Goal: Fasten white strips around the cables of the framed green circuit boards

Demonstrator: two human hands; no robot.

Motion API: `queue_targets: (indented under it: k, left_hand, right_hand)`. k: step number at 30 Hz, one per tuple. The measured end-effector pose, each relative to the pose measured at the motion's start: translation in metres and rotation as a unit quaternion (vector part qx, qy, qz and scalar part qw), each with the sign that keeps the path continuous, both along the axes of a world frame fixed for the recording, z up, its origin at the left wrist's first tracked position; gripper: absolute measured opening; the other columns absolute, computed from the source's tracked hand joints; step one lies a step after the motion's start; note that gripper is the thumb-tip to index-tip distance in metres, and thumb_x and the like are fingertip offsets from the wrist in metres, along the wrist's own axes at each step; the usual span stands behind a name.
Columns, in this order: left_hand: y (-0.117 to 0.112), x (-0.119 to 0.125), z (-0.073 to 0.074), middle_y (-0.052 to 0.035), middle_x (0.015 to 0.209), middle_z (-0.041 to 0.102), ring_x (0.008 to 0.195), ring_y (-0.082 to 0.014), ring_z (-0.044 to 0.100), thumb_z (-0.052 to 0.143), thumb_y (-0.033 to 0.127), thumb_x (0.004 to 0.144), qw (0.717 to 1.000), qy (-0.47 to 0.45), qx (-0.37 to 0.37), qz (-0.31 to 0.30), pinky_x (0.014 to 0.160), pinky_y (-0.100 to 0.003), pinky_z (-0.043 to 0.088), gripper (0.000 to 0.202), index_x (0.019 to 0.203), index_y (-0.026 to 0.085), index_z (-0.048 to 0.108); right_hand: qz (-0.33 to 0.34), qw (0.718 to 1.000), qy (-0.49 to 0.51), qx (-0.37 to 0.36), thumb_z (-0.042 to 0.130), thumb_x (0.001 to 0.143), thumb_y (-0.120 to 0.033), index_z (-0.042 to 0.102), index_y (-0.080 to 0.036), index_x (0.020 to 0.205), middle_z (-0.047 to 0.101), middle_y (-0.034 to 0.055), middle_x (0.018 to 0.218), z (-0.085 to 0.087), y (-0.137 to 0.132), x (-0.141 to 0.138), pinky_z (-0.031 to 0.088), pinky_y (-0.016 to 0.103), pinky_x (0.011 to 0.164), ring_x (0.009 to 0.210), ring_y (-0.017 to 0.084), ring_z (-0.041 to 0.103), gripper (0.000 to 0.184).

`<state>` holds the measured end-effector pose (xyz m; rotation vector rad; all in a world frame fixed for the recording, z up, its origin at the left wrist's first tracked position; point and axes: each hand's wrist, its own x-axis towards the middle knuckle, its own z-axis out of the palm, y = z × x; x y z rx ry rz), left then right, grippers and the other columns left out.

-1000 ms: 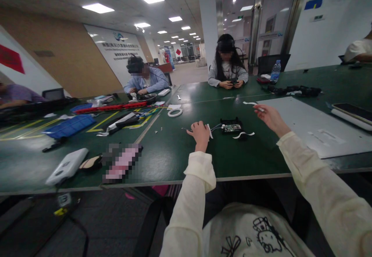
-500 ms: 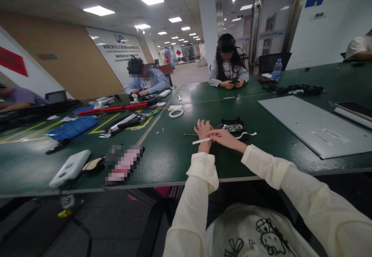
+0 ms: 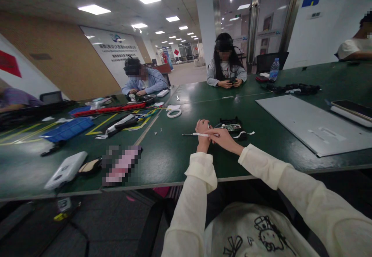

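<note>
My right hand point(image 3: 225, 139) pinches one end of a narrow strip of white tape point(image 3: 200, 134), which lies across the back of my left hand point(image 3: 202, 128). The left fingers are curled; what they hold, if anything, is hidden. A thin dark wire point(image 3: 188, 134) sticks out to the left of that hand. Just beyond both hands a green circuit board point(image 3: 233, 127) sits in a black housing point(image 3: 241, 123). A curled white strip point(image 3: 244, 134) lies in front of the housing, right of my right hand.
A roll of white tape point(image 3: 174, 113) and a small wrench-shaped piece point(image 3: 178, 98) lie farther back. At right is a large grey panel point(image 3: 308, 125). A pink phone-like item point(image 3: 123, 166), white device point(image 3: 66, 168) and blue tray point(image 3: 68, 129) lie left. Co-workers sit across the table.
The white strip swung from a slant to nearly level and shifted up over my left hand. My left fingers, spread before, are now curled in. The view shifted slightly.
</note>
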<state>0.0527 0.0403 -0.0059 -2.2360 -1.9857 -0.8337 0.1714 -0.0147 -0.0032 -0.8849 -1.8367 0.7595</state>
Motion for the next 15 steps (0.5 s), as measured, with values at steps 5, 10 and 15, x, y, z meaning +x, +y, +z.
queue_targets:
  k: [5,10,15]
  left_hand:
    - [0.006,0.003,-0.004,-0.0085,0.123,0.056,0.127,-0.0213,0.041,0.048,0.015,0.085,1.000,-0.009,0.016,-0.007,0.107,-0.036,0.036,0.025,0.106,0.020,0.060]
    - [0.012,0.003,-0.007,-0.0088,0.122,0.057,0.126,-0.0207,0.043,0.048,0.017,0.086,0.999,-0.017,0.020,-0.043,0.108,-0.035,0.036,0.025,0.109,0.019,0.059]
    - [0.013,0.005,-0.007,-0.0091,0.125,0.058,0.128,-0.0203,0.044,0.048,0.023,0.088,0.985,0.016,0.015,-0.170,0.113,-0.037,0.032,0.029,0.115,0.018,0.059]
  right_hand:
    - [0.037,0.997,-0.065,0.016,0.049,0.091,-0.022,0.069,-0.016,0.116,0.065,0.0016,0.067,-0.001,-0.008,0.003,0.044,0.024,0.062,0.054,0.011,0.055,0.033]
    - [0.102,0.992,-0.062,-0.047,0.047,0.095,-0.031,0.061,-0.018,0.128,0.057,-0.0042,0.053,0.004,-0.010,0.008,0.042,0.019,0.050,0.044,0.008,0.051,0.039]
    - [0.153,0.967,-0.105,-0.173,0.049,0.093,-0.049,0.052,-0.022,0.138,0.061,-0.0023,0.054,0.023,-0.012,0.026,0.044,0.019,0.043,0.042,0.010,0.056,0.052]
